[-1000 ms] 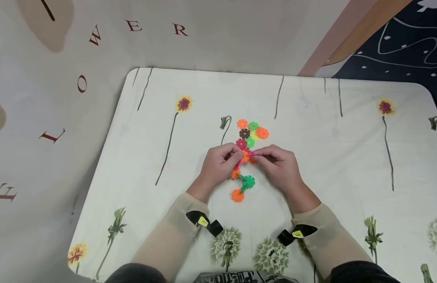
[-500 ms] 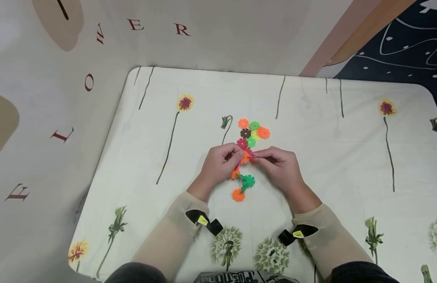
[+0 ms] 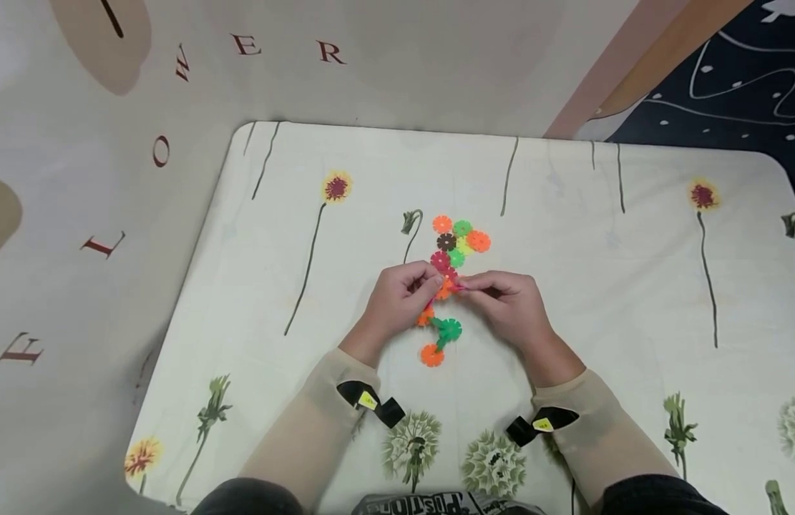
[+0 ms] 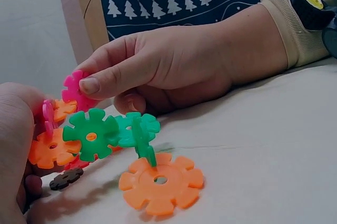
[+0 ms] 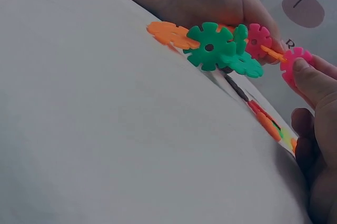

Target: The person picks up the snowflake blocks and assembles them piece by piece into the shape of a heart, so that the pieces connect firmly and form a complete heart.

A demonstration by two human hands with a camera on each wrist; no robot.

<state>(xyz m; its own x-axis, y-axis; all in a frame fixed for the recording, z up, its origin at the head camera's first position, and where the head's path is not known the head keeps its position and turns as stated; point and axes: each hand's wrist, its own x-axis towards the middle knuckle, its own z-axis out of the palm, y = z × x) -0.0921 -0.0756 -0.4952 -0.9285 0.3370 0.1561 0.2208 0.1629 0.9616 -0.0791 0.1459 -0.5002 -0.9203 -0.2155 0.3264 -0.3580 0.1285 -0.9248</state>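
In the head view, my left hand (image 3: 400,300) holds a chain of slotted plastic discs between thumb and fingers. My right hand (image 3: 509,304) pinches a pink slotted disc (image 5: 290,66) by thumb and fingertips. That disc meets the edge of an orange disc (image 5: 273,53), beside another pink disc (image 5: 258,40) close to the left fingers. From the left hand the chain runs on through an orange disc (image 4: 52,149) and several interlocked green discs (image 4: 90,134) to an orange end disc (image 4: 160,184) low over the table. The left fingers partly hide the chain's upper part.
Just beyond the hands, loose slotted discs lie grouped on the table, among them a dark brown one (image 3: 446,242), a green one (image 3: 462,228) and an orange one (image 3: 479,241). A flower-printed white cloth (image 3: 564,250) covers the table, whose far edge lies near the wall.
My right fingertips with the pink disc have dipped slightly toward me. The chain's green and orange end has shifted a touch left; the left hand stays nearly still.
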